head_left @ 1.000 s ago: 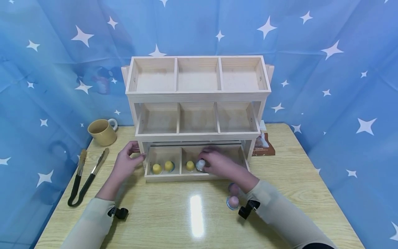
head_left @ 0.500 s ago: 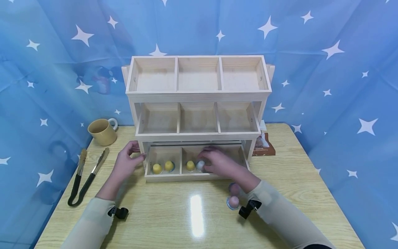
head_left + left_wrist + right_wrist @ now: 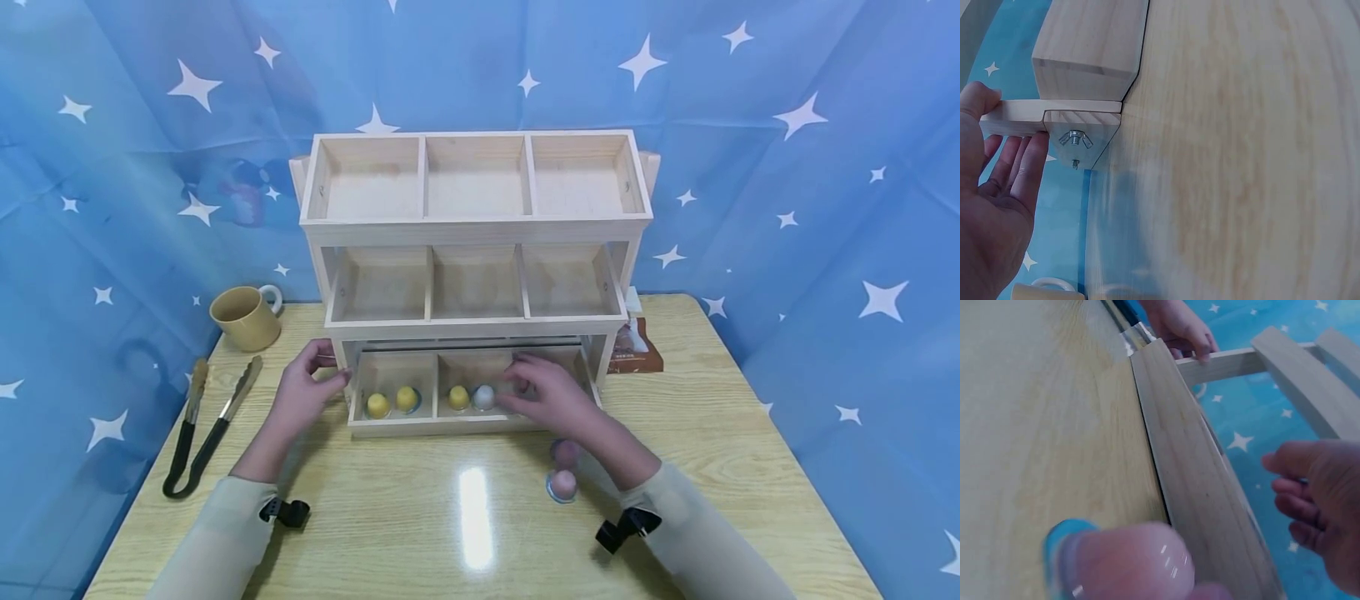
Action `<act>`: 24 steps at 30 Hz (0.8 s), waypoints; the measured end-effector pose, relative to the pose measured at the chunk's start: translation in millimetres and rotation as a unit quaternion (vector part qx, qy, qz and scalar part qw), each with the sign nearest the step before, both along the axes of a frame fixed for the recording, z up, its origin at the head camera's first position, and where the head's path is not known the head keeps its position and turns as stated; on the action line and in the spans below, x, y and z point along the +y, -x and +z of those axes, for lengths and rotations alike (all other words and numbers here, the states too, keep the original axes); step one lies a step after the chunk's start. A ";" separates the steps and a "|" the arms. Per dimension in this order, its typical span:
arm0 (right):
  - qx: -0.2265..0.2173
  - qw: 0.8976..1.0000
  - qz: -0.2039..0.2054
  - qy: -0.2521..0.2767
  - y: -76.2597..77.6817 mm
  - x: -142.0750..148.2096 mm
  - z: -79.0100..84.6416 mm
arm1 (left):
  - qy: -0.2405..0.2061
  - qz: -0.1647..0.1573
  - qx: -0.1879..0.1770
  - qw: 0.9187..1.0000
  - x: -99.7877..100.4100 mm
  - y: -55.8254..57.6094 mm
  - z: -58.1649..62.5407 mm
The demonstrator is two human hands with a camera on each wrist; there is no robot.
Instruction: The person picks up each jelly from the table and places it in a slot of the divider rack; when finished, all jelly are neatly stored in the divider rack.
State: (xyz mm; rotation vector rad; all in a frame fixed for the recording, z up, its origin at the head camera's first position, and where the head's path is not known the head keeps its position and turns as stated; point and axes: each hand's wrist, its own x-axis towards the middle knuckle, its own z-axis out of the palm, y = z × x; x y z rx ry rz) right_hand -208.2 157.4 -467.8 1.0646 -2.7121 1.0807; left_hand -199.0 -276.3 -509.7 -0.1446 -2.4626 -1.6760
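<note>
A three-tier wooden shelf rack (image 3: 476, 235) stands on the table. My left hand (image 3: 309, 385) holds its left side post; the left wrist view shows the thumb above the wooden post (image 3: 1016, 117) and the fingers beneath. Two small yellow domed cups (image 3: 393, 402) sit in the bottom tier's left compartment. Right of the divider stand another yellow cup (image 3: 458, 397) and a white domed cup (image 3: 483, 397). Just right of the white cup, my right hand (image 3: 551, 396) hovers over the bottom tier, fingers loosely bent and holding nothing. Two pink domed cups (image 3: 562, 485) lie on the table in front.
On the left are a tan mug (image 3: 246, 319) and metal tongs (image 3: 213, 429) with black handles. A brown packet (image 3: 636, 348) lies behind the rack's right side. Blue star-patterned cloth (image 3: 787, 208) hangs behind and at the sides. The upper two tiers have three compartments each.
My right hand has let go of the white cup and moved right, leaving the cup beside the yellow one. My left hand stays on the post.
</note>
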 end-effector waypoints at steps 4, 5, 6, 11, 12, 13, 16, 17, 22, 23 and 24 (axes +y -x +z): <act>-0.020 0.999 -0.014 0.028 -19.1 22.6 -1.1 | -0.009 0.003 -0.004 1.000 1.7 -1.3 0.9; -0.025 0.999 -0.016 0.031 -23.6 28.7 -2.8 | -0.010 0.003 -0.004 1.000 1.7 -1.3 0.9; -0.031 0.999 -0.018 0.034 -27.9 34.9 -4.8 | -0.011 0.003 -0.003 1.000 1.9 -1.3 1.2; -0.060 0.996 -0.036 0.054 -46.9 62.9 -16.7 | -0.006 0.004 -0.004 1.000 1.4 -0.5 1.9; -0.065 0.995 -0.040 0.060 -50.2 67.7 -19.1 | -0.005 0.005 -0.004 1.000 1.4 -0.5 1.9; -0.068 0.995 -0.044 0.065 -53.2 72.1 -21.4 | -0.004 0.005 -0.006 1.000 1.1 -0.3 1.8; -0.075 0.993 -0.052 0.080 -61.0 83.3 -28.2 | -0.004 0.008 -0.010 1.000 1.1 -0.3 1.7; -0.074 0.992 -0.053 0.085 -62.8 86.3 -30.7 | -0.004 0.008 -0.011 1.000 0.7 -0.1 1.1; -0.088 0.989 -0.063 0.101 -68.7 96.2 -41.3 | 0.000 0.007 -0.007 1.000 -0.5 2.0 -1.7; -0.097 0.988 -0.067 0.101 -69.3 97.1 -43.1 | -0.001 0.005 -0.005 1.000 -0.8 2.5 -2.1; -0.109 0.986 -0.071 0.102 -69.7 97.9 -44.9 | -0.001 0.004 -0.003 1.000 -0.9 2.7 -2.4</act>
